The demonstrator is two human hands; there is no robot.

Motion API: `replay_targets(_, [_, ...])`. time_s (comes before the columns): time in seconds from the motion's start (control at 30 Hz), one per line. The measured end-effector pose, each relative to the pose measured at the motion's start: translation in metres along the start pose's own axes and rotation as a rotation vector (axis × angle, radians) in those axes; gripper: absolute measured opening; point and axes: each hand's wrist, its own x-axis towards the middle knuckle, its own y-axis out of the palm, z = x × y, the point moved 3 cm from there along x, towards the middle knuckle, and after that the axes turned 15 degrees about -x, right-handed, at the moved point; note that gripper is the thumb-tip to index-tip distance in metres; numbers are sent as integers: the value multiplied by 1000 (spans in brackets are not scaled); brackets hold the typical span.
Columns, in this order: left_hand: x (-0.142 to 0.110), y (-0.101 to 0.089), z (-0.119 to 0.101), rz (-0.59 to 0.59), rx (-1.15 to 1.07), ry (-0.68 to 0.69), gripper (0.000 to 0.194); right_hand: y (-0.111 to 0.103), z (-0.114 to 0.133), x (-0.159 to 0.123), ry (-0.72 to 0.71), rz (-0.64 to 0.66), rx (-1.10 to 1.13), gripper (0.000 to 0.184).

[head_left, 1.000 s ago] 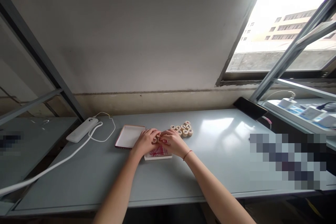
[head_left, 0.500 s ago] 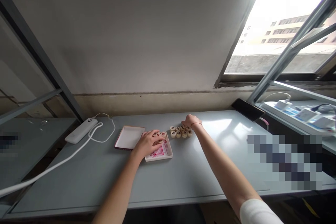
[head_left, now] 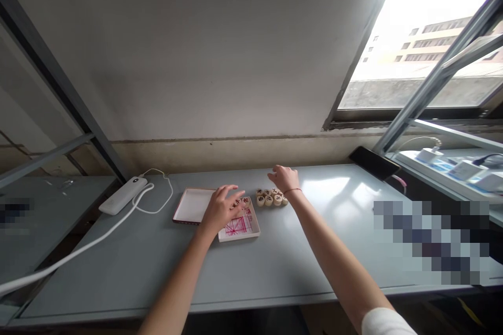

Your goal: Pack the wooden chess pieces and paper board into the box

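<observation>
Box tray, one, white-walled, lying on the grey surface ahead of the person; a sheet printed with red lines shows in its near part. Box lid, one, hollow side up, left of the tray and partly behind the left hand. Boxed pieces, round, wooden, marked with characters, set along the tray's far side. Loose pieces, same pattern, in two close rows on the surface just right of the tray. Left hand, above the tray's left side by the boxed pieces; grip spread, fingers parted, nothing pinched. Right hand, at the far right of the loose pieces; grip curled, its fingertips turned away, so whether a piece is held cannot be told. Handling notes, by judgement: a piece is best taken by its rounded side between thumb and fingertips, from the group's outer edge, lifted straight up so that its neighbours stay standing; the left fingers best steady the boxed pieces lightly, leaving the tray's bare part free.
</observation>
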Motion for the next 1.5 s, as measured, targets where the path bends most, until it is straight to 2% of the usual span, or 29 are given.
replay_targets(0.07, [8, -1, -4, -24, -24, -32, 34, -5, 11, -18, -118, -112, 218, 27])
replay_targets(0.1, [12, 1, -6, -16, -47, -51, 37, -5, 17, -28, -179, -127, 365, 27])
replay_targets(0.17, [19, 5, -10, 18, -118, -81, 44, 2, 28, -47, -263, -62, 651, 31])
replay_targets(0.27, [23, 17, -12, 49, -206, -110, 43, 17, 40, -66, -347, 43, 971, 39])
replay_targets(0.4, [18, 28, -8, 45, -234, -159, 38, 29, 44, -72, -367, 69, 1142, 39])
replay_targets(0.53, [10, 23, -6, 10, -274, -181, 32, 34, 35, -69, -287, 66, 1245, 42])
replay_targets(0.63, [5, 18, -9, 28, -311, -196, 17, 36, 22, -65, -187, 4, 1249, 43])
replay_targets(0.77, [2, 21, -16, 119, -281, -142, 7, 37, 12, -62, -162, -22, 1222, 43])
replay_targets(0.9, [3, 30, -19, 203, -177, -44, 4, 35, 15, -64, -225, -24, 1148, 41])
replay_targets(1.03, [3, 33, -20, 267, -78, -38, 4, 31, 21, -70, -294, -34, 1032, 38])
replay_targets(1.2, [2, 32, -22, 263, -7, -52, 4, 21, 25, -77, -438, -125, 888, 23])
replay_targets(1.3, [2, 24, -17, 203, -9, -65, 3, 15, 27, -82, -549, -147, 777, 16])
replay_targets(1.37, [1, 15, -10, 166, -14, -84, 14, 13, 30, -86, -622, -148, 687, 17])
replay_targets(1.5, [-5, 3, 7, 205, -51, -168, 37, 16, 38, -93, -737, -139, 516, 17])
